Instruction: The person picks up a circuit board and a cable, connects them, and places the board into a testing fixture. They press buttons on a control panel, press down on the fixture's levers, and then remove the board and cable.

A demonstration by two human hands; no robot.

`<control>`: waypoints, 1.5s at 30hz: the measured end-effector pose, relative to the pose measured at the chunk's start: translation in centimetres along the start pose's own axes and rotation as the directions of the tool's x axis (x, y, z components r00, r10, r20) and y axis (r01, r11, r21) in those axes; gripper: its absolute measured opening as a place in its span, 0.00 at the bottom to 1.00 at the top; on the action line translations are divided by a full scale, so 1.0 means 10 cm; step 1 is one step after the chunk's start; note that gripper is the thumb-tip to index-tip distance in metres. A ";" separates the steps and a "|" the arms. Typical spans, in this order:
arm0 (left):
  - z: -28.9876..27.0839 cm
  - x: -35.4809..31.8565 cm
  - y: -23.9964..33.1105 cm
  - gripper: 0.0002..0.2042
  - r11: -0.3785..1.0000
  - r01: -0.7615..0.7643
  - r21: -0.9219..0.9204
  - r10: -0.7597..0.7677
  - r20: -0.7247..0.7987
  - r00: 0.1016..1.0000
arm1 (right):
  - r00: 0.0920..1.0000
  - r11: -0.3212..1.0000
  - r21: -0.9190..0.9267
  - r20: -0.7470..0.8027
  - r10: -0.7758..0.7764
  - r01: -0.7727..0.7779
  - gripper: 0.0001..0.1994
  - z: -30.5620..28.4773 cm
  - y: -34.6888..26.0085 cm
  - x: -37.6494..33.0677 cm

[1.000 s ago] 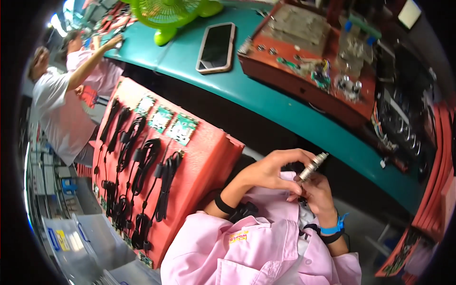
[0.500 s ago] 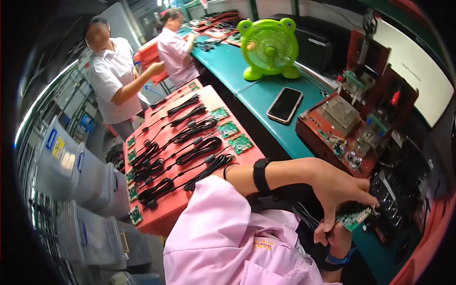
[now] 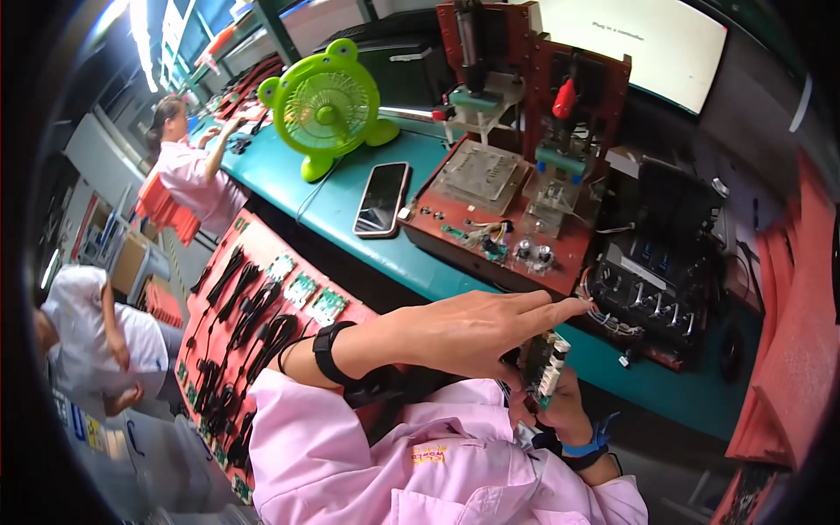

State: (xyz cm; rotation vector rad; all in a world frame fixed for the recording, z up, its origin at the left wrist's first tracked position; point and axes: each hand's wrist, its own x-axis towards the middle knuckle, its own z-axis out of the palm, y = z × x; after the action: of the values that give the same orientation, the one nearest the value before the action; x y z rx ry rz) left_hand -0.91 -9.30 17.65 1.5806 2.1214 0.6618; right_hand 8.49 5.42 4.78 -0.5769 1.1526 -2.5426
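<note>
In front of my chest, both hands are at a green circuit board (image 3: pixel 549 372) with white connectors along one edge. My left hand (image 3: pixel 477 337), black band at its wrist, reaches over the board from above. Its index finger stretches past the board; its thumb is down at the board's near side, and the grip is partly hidden. My right hand (image 3: pixel 570 413), with a blue strap at the wrist, is closed on the board from below. The board stands tilted, its connector edge facing up and right.
A red test fixture (image 3: pixel 490 241), a black device with metal clips (image 3: pixel 647 280) and a phone (image 3: pixel 382 199) lie on the green bench (image 3: pixel 346 236). A green frog-shaped fan (image 3: pixel 325 112) stands behind. Left, a red board (image 3: pixel 276 241) carries cables and circuit boards. Two people are further left.
My view has turned to the right, bringing the fixture and the screen more into sight. The circuit board has tilted, so its white connectors now show. Both hands stay at it.
</note>
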 end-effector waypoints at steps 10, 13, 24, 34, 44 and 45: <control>-0.09 0.01 -0.40 0.41 0.902 -0.426 -0.066 0.409 -0.179 0.895 | 0.969 0.926 -0.359 -0.161 -0.187 0.118 0.16 0.16 -0.05 0.23; -0.31 -0.09 -0.42 0.39 0.953 -0.258 -0.162 0.266 0.028 0.964 | 0.985 0.985 0.021 0.008 0.174 -0.174 0.21 0.11 -0.14 0.34; -0.49 -0.45 -0.56 0.28 0.804 -0.323 0.500 0.435 -0.122 0.892 | 0.940 0.910 -0.309 -0.286 0.188 -0.277 0.10 0.16 -0.10 0.76; -1.20 -0.75 -1.18 0.26 0.944 0.112 0.312 -0.002 -0.333 0.943 | 0.947 0.947 0.013 0.006 0.321 -0.321 0.17 0.08 0.65 1.19; -1.23 -0.11 -2.10 0.21 0.979 0.183 0.091 -0.151 -0.283 0.947 | 0.957 0.970 0.145 0.245 0.158 -0.197 0.33 0.30 0.56 1.34; -1.21 -0.04 -2.10 0.21 0.966 0.256 0.030 -0.245 -0.212 0.946 | 0.958 0.970 0.147 0.240 0.157 -0.196 0.33 0.28 0.56 1.35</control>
State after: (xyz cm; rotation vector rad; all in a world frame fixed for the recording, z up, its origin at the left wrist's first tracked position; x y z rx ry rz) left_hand -23.96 -16.35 14.86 1.2837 2.4606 0.7090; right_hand -1.48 -5.58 5.43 -0.6684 0.8588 -2.3227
